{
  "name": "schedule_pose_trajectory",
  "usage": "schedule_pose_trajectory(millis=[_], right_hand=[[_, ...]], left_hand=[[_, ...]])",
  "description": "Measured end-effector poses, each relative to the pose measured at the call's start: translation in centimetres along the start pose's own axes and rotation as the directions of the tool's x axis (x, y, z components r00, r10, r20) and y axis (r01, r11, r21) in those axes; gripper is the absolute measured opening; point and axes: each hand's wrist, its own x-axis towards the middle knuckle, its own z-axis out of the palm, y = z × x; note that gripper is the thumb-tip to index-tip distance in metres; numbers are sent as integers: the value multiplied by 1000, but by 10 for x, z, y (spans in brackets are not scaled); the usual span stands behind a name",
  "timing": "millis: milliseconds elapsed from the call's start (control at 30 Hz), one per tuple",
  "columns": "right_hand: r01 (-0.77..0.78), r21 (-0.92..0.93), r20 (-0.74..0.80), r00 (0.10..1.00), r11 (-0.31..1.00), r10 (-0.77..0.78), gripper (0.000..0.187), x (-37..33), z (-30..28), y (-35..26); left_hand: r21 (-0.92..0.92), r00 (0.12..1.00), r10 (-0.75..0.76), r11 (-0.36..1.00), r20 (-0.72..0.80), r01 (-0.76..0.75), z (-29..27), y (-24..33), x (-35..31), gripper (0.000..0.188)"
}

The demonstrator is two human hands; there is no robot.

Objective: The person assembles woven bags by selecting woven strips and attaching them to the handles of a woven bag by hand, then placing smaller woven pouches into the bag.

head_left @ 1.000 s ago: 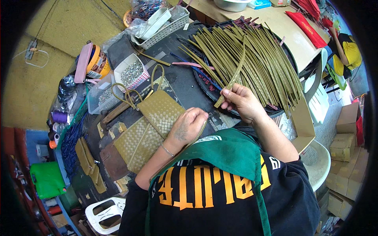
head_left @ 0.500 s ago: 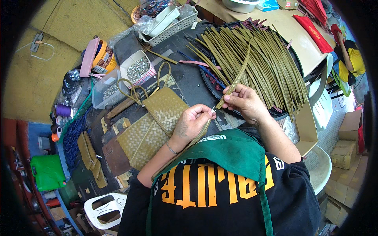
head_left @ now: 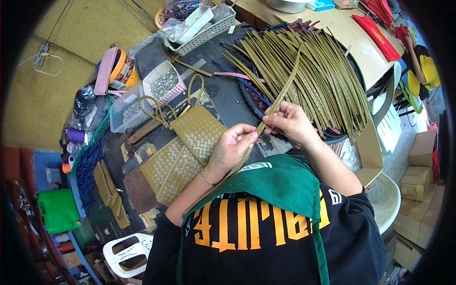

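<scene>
Pinched between thumb and fingers by both the left hand (head_left: pixel 232 149) and right hand (head_left: pixel 290 124), the olive strap (head_left: pixel 290 83), left of the far-right strap pile (head_left: pixel 327 90), seems light and pliable, best gripped near its ends.

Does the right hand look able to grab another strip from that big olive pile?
Probably yes: the right hand is just beside the pile of olive strips, with no barrier visible, though it may first have to release the held strip.
</scene>
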Motion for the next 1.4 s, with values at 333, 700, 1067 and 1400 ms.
schedule_pose_trajectory(millis=[333,700,1067,1400], right_hand=[[-89,108,-6,996,990,90,11,0,7,4],[-116,250,-45,990,961,131,9,5,13,11],[-148,230,22,989,962,147,12,-2,-7,-4],[-148,277,106,987,949,123,13,-4,-6,8]], left_hand=[[-439,987,-142,884,82,163,0,2,1,14],[-698,951,-183,647,249,307,-13,-16,5,20],[312,976,-74,950,204,7,-12,15,3,19],[290,993,-67,956,92,38,-13,13,0,13]])
